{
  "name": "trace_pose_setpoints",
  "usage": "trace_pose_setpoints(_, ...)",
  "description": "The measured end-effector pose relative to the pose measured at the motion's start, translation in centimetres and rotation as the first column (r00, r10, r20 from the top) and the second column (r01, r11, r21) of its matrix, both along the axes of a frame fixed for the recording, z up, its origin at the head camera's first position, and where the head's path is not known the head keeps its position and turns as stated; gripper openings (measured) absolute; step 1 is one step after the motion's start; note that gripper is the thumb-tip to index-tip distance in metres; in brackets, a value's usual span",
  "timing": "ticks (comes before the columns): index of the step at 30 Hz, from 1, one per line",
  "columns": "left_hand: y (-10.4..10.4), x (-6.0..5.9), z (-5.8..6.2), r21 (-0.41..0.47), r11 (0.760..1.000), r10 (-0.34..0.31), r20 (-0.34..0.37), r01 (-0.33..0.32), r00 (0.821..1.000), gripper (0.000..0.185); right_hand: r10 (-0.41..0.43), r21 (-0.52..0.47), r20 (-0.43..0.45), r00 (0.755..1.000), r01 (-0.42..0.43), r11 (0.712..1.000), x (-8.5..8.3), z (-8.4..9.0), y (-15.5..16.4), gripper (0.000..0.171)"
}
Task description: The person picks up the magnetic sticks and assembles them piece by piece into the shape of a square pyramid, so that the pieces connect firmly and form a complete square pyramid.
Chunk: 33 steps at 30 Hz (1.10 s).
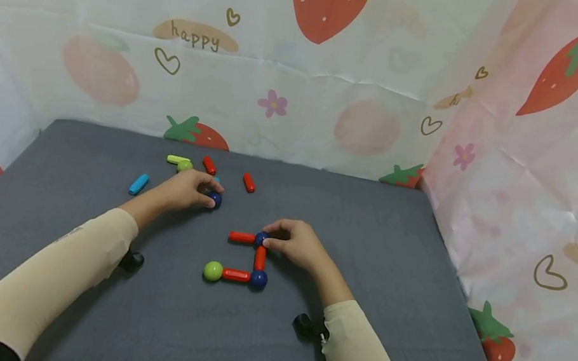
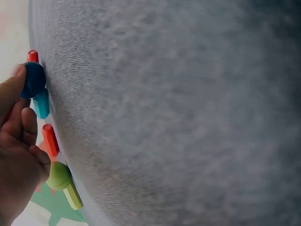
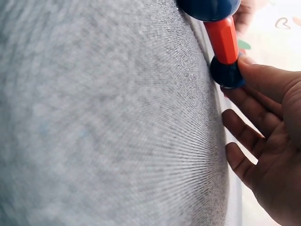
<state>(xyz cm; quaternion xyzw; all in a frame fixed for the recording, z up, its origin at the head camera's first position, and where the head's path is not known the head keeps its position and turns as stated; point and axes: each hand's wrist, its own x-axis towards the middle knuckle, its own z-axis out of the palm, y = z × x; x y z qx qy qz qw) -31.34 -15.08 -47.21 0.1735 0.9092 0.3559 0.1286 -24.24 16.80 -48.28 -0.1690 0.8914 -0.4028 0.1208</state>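
grey felt-like tabletop (image 1: 389,301), walled on three sides by strawberry-print sheeting (image 1: 340,86). from my remote seat i logged both hands down on the surface.

right hand (image 1: 297,245): fingertips pinched a dark blue ball (image 1: 260,239) at the top corner of a small built shape. grip clenched on that ball; the right wrist view showed the thumb pressed on the ball (image 3: 226,73), with the other fingers (image 3: 244,160) lying loosely bent beside it. from the ball one red rod (image 1: 241,237) ran left and another red rod (image 1: 260,258) ran down to a second blue ball (image 1: 258,279). a third red rod (image 1: 236,275) joined that ball to a green ball (image 1: 213,270). the shape sat near the middle of the tabletop, all pieces touching in a chain.

left hand (image 1: 189,189): reached further back, fingers curled round a loose blue ball (image 1: 214,198). the left wrist view showed the thumb on that ball (image 2: 34,79), a light blue piece (image 2: 41,104) just under it. grip held the ball.

loose parts near the left hand: a yellow-green rod (image 1: 176,159) touching a small green ball (image 1: 184,166), a red rod (image 1: 209,165), another red rod (image 1: 248,182) a little apart to the right, and a light blue rod (image 1: 138,184) off to the left.

cream sleeves (image 1: 77,259) covered both forearms.
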Motion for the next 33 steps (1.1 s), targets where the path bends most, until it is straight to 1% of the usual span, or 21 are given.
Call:
trace_pose_setpoints(4,-0.1,0.1,-0.2,0.014,1.0,0.022,0.007,-0.022,1.0,0.034,0.001,-0.001,-0.008,1.0,-0.001,1.0,0.0,0.0,0.0,0.019)
trace_pose_setpoints(6,-0.2,0.2,-0.2,0.007,1.0,0.017,0.005,-0.017,1.0,0.036,0.003,-0.005,-0.011,1.0,-0.003,1.0,0.0,0.0,0.0,0.019)
trace_pose_setpoints(13,-0.3,0.7,0.2,-0.116,0.993,-0.03,-0.046,0.025,0.998,0.041,0.003,-0.004,-0.007,1.0,-0.003,1.0,0.0,0.0,0.0,0.019)
trace_pose_setpoints(17,-0.4,0.8,0.3,-0.142,0.989,-0.045,-0.035,0.039,0.998,0.042,-0.001,-0.007,0.002,1.0,0.001,1.0,0.0,-0.1,-0.1,0.019)
trace_pose_setpoints(19,-0.4,1.1,0.4,-0.139,0.99,-0.045,-0.031,0.04,0.999,0.042,0.002,-0.009,0.005,1.0,-0.002,1.0,0.0,0.0,-0.1,0.019)
trace_pose_setpoints(22,-0.4,1.6,0.4,-0.111,0.993,-0.036,-0.033,0.032,0.999,0.042,0.005,-0.013,0.006,1.0,-0.005,1.0,0.0,0.0,0.0,0.02)
trace_pose_setpoints(27,-0.2,2.9,0.7,-0.054,0.998,-0.013,-0.047,0.011,0.999,0.04,0.0,-0.018,0.01,1.0,0.0,1.0,0.0,0.0,0.0,0.02)
trace_pose_setpoints(33,0.1,4.5,0.9,-0.031,0.999,-0.024,-0.047,0.022,0.999,0.04,0.002,-0.009,0.006,1.0,-0.002,1.0,0.0,0.0,0.0,0.02)
